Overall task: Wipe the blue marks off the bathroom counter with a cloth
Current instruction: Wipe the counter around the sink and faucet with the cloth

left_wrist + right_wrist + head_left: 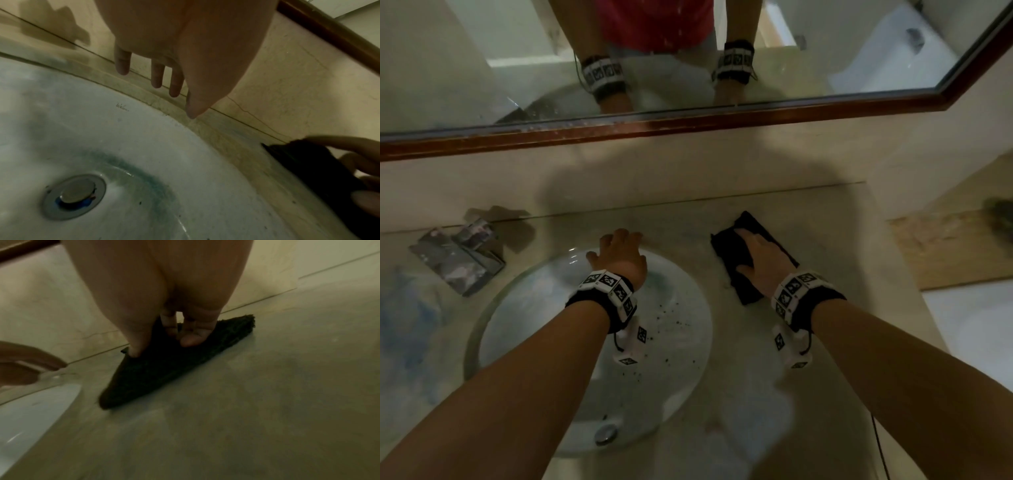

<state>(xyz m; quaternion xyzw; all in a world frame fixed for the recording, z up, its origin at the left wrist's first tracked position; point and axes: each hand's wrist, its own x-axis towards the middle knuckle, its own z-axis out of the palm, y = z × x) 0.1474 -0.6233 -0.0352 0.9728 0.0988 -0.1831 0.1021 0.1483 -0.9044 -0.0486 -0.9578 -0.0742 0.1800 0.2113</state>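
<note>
Room: dim bathroom, pale stone bench (pixel 835 342) running under a wood-framed mirror (pixel 688 120) that reflects both wrists and a red top.
Basin: round white sink (pixel 678 342) sunk into the bench in front of the person, chrome drain plug (pixel 77 193) low in the bowl, a blue-green smear (pixel 152 181) curving beside the plug, dark specks on the bowl's right slope.
Cloth: dark, nubbly cleaning cloth (pixel 729 246) folded flat on the bench at about 2 o'clock from the sink, close to the back wall seam; in the right wrist view its far corner sticks out past the fingers.
Right hand: right hand (pixel 763 263) lies palm-down on the cloth, fingers straight and pressing it to the stone, thumb at the cloth's near-left edge.
Left hand: left hand (pixel 619 257) sits at the sink's 12 o'clock rim, fingers (pixel 123 65) loosely spread and pointing down at the strip of bench behind the bowl, holding nothing. Whether the tips touch the stone I cannot tell.
Blue marks: faint blue marks (pixel 410 329) cloud the bench at 9 o'clock from the sink, well apart from the cloth; a paler bluish trace (pixel 238 131) shows on the bench behind the bowl, between the two hands.
Other things: glossy packets (pixel 458 257) lie in a loose heap at 10 o'clock from the sink, near the wall.
Wrists: both carry black bands with black-and-white marker tiles.
</note>
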